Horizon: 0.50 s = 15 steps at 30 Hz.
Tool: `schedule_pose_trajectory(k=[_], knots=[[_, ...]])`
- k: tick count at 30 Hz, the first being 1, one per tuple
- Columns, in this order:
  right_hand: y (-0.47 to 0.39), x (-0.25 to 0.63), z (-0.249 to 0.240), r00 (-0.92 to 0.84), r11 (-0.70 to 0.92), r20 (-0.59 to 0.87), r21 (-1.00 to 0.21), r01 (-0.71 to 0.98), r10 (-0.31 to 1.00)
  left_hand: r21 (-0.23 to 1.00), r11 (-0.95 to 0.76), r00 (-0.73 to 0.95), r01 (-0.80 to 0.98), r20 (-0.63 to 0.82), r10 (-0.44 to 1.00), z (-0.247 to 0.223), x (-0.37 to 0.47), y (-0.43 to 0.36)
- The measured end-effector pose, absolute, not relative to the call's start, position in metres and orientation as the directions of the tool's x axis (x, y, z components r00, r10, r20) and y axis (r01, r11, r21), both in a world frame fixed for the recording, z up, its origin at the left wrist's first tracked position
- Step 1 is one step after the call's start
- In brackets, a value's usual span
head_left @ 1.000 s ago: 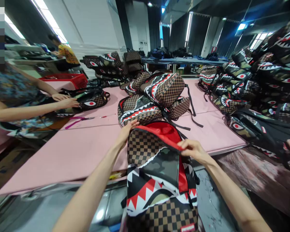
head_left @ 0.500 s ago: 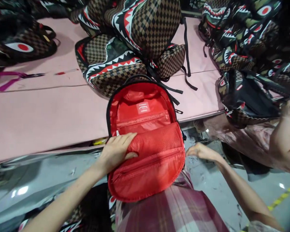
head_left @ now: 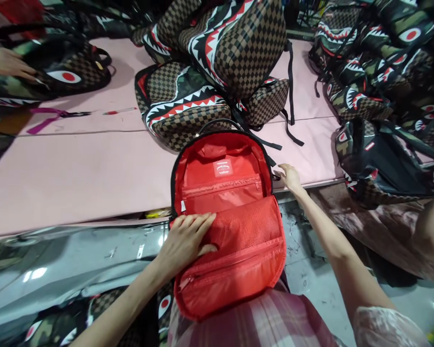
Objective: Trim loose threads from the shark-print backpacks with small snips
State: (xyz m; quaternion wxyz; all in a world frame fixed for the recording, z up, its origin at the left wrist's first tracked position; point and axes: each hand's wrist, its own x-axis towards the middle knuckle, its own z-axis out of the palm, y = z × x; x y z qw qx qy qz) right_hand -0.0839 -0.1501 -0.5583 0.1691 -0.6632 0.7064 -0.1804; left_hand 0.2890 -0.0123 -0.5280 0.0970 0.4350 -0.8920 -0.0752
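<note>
A backpack with a red lining lies open in front of me, its upper part against the table edge and its flap folded down over my lap. My left hand rests flat on the left side of the red mesh, fingers stretched and thumb apart. On the right of the backpack, my right hand is at the black rim beside a dark zipper pull. Its fingers are bent together near the pull; whether they grip it is too small to tell.
Checkered shark-mouth backpacks are piled behind the open one. Purple nippers and a red tool lie on the pink table. Another person's hand touches a bag at left; more bags and a person's arm are at right.
My right hand has moved up from beside the lower flap to the backpack's upper right rim. My left hand stays on the mesh. The whole view has shifted, and a person's hand now shows more at left.
</note>
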Motion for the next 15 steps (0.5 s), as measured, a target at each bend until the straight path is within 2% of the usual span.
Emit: schedule_pose_trajectory(k=[4,7,11,15], knots=[[-0.175,-0.079,-0.599,-0.073,0.087,-0.047,-0.470,-0.878,-0.996,0.209,0.634,-0.625,-0.744,0.118,-0.772,-0.530,0.289,-0.011],[-0.174,-0.078,-0.611,-0.126,0.134,-0.051,-0.522,-0.842,-0.991,0.209,0.638,-0.628,-0.741,0.121,-0.769,-0.532,0.291,-0.016],[-0.172,-0.099,-0.602,-0.247,0.228,-0.073,-0.684,-0.692,-0.966,0.252,0.633,-0.634,-0.732,0.090,-0.768,-0.531,0.293,-0.022],[-0.168,-0.112,-0.565,-0.293,0.227,-0.109,-0.886,-0.404,-0.950,0.327,0.618,-0.671,-0.715,-0.074,-0.737,-0.515,0.288,-0.041]])
